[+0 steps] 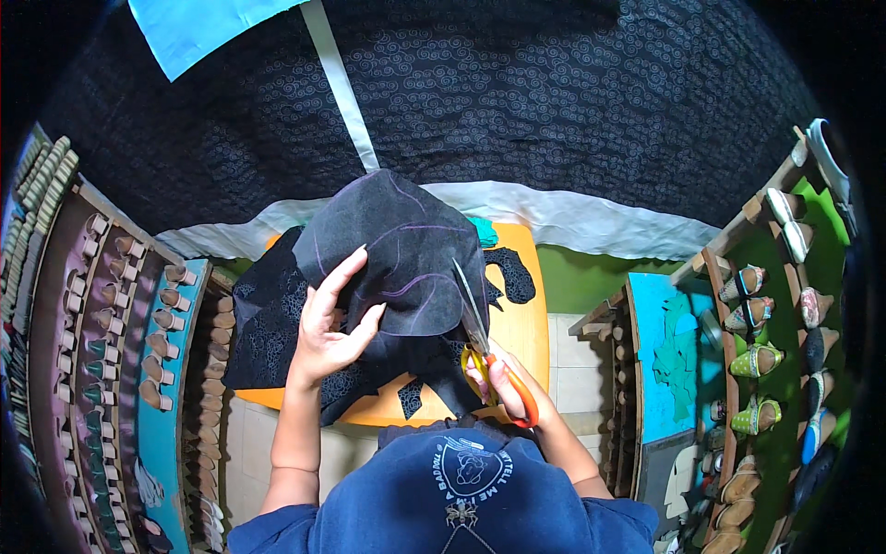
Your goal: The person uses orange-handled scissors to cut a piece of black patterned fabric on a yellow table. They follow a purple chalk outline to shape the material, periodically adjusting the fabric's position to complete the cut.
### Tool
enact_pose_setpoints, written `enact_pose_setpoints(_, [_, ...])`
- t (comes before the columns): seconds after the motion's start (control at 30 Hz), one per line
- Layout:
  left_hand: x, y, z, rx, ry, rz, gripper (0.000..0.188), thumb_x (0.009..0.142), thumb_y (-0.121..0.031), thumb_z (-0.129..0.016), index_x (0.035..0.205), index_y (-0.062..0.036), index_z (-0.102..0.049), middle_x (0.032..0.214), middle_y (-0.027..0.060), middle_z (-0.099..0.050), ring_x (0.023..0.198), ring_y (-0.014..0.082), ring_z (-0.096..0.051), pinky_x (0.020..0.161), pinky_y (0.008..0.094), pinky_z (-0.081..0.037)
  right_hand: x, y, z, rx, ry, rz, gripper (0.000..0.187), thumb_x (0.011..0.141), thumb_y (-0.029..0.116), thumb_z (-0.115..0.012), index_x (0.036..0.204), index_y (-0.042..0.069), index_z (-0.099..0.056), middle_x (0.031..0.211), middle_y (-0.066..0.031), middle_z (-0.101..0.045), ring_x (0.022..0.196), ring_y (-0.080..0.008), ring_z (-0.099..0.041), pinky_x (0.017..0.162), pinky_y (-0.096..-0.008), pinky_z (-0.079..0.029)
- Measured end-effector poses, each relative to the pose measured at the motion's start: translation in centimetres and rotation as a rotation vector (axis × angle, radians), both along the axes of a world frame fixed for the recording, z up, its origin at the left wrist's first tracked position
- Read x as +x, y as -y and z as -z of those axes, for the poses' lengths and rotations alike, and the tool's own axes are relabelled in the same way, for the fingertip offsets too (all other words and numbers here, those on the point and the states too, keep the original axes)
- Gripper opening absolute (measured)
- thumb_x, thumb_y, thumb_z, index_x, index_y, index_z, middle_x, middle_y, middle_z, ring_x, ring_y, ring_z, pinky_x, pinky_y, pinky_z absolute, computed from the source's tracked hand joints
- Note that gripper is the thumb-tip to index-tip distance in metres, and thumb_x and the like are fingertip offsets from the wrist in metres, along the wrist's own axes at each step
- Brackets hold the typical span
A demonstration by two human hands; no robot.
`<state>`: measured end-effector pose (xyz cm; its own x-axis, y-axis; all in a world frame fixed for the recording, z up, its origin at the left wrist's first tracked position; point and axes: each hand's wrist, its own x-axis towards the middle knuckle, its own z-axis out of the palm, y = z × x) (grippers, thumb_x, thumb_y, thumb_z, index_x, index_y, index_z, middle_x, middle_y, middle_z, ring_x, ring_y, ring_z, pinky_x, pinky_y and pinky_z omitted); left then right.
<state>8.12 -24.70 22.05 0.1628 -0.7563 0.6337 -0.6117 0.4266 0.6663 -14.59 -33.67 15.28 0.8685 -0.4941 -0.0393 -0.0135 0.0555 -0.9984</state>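
Left grip (332, 332): thumb and forefinger spread apart against the black cloth (415, 240), other fingers hidden—cannot tell whether it pinches. Right grip (501, 380): clamped on the orange-and-yellow-handled scissors (477, 337), blades along the cloth's right edge. Cloth lies in front of me over the yellow-orange table (528, 337), purple lines drawn on it; black lacy pieces (263, 323) beneath. Blue rack (150, 429), to my left, holds shoe lasts (159, 345); turquoise shelf (651, 294), right, carries green scraps (676, 355)—loose.
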Motion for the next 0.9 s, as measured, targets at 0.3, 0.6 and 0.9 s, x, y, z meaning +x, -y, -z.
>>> enact_pose_setpoints(0.3, [0.2,0.2,0.1,-0.049,0.002,-0.051,0.066,0.066,0.01,-0.06,0.125,0.0031,-0.032,0.128,0.012,-0.035,0.113,0.018,-0.04,0.093,0.0286,-0.034,-0.3,0.3,0.9,-0.156,0.039,-0.026,0.05,0.084,0.052,-0.034,0.092,0.002,-0.037,0.067,-0.0086,-0.046,0.053,-0.0136,-0.045,0.049,-0.0266,-0.04])
enact_pose_setpoints(0.6, [-0.2,0.7,-0.4,-0.171,-0.181,-0.211,0.05,0.06,0.005,-0.069,0.106,-0.0016,-0.049,0.114,0.0111,-0.042,0.102,0.0173,-0.046,0.082,0.0234,-0.04,-0.1,0.0,0.4,-0.236,0.066,0.038,0.063,0.08,0.059,-0.034,0.097,-0.003,-0.037,0.071,-0.0143,-0.05,0.06,-0.022,-0.05,0.057,-0.0309,-0.043])
enact_pose_setpoints(0.9, [-6.0,2.5,3.0,-0.397,-1.08,-0.282,0.033,0.081,0.001,-0.051,0.108,-0.0089,-0.035,0.112,0.0118,-0.047,0.103,0.0184,-0.046,0.09,0.0327,-0.037,0.7,-0.8,0.7,-0.23,0.02,0.066,0.058,0.08,0.057,-0.035,0.091,0.0,-0.035,0.071,-0.0146,-0.049,0.062,-0.0246,-0.05,0.059,-0.0324,-0.042])
